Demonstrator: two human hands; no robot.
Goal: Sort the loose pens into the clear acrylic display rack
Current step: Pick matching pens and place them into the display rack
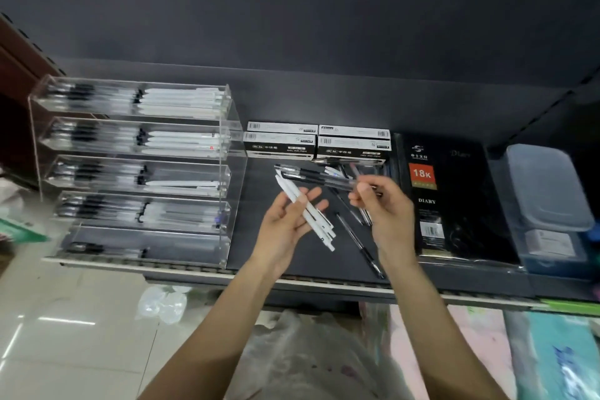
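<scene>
At nine o'clock on our shelf [292,273] stands the acrylic rack [136,166], its tiers part filled. Loose pens [360,243] lie at the centre, below the gel-pen boxes [318,143]. We risk dropping the white pens [308,214]: our left hand [285,224] lies nearly flat, thumb alone pinning them, so a tilt could spill them. Our right hand [380,201] pinches clear black-grip pens [321,177], fingers curled round them.
</scene>
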